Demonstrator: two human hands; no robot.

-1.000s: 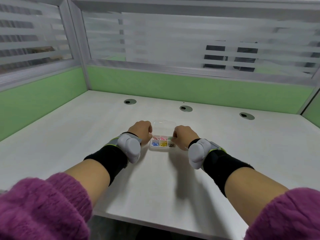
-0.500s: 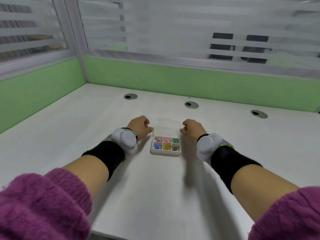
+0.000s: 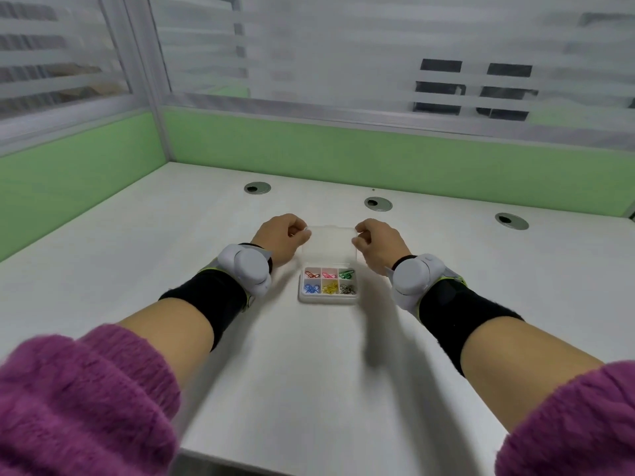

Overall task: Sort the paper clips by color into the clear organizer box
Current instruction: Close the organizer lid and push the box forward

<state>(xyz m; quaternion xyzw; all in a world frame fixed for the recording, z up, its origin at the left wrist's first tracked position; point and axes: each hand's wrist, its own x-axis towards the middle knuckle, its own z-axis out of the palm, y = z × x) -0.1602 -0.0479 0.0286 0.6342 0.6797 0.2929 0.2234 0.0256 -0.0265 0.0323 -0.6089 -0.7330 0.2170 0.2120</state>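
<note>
Looking at it now, the small clear plastic six-compartment organizer box (image 3: 329, 285) sits mid-surface on the white desk surface (image 3: 137, 255), and its clear hinged lid (image 3: 330, 243) lies flipped open toward 12 o'clock. A second ago both hands were down beside the compartments; now they've slid up to the lid. The left hand (image 3: 281, 237) is at the lid's 9 o'clock edge and the right hand (image 3: 377, 242) at its 3 o'clock edge, fingers curled and pinching the lid corners.

Colored paper clips (image 3: 329, 282) are already split up: red, pink, green in the far row, blue, yellow, silver-grey in the near row. No loose clips anywhere, so I'd guess sorting's done and the lid is about to close.

No brands, labels or readable writing anywhere.
</note>
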